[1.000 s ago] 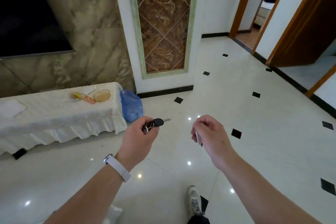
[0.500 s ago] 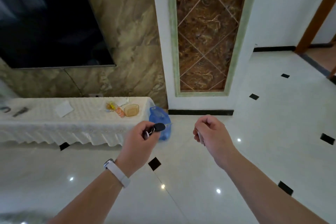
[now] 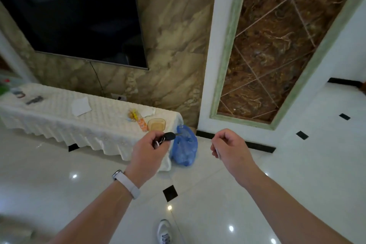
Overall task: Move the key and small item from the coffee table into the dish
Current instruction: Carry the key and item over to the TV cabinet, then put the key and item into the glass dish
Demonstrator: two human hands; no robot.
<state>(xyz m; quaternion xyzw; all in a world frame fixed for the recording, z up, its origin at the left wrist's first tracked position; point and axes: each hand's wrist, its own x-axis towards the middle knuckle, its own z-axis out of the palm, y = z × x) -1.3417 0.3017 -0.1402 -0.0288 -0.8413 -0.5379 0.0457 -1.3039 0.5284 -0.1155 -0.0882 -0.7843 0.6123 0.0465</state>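
My left hand (image 3: 146, 154) is closed around a black-headed key (image 3: 170, 136) on a ring, its blade pointing right. My right hand (image 3: 230, 147) is closed on a small pale item (image 3: 217, 152), of which only a thin edge shows under the fingers. An amber glass dish (image 3: 156, 124) sits at the right end of a low cabinet covered in white cloth (image 3: 79, 123), just beyond my left hand. Both hands hover over the floor in front of the cabinet's right end.
A blue plastic bag (image 3: 185, 148) lies on the floor against the cabinet's right end. Snack packets (image 3: 136, 118), paper sheets (image 3: 80, 106) and dark small objects (image 3: 34, 100) lie on the cloth. A television (image 3: 75, 14) hangs above. White glossy tiles cover the floor.
The view has swung left and closer to the cabinet. The dish, once far left, now lies just beyond my left hand. Both hands keep their grips.
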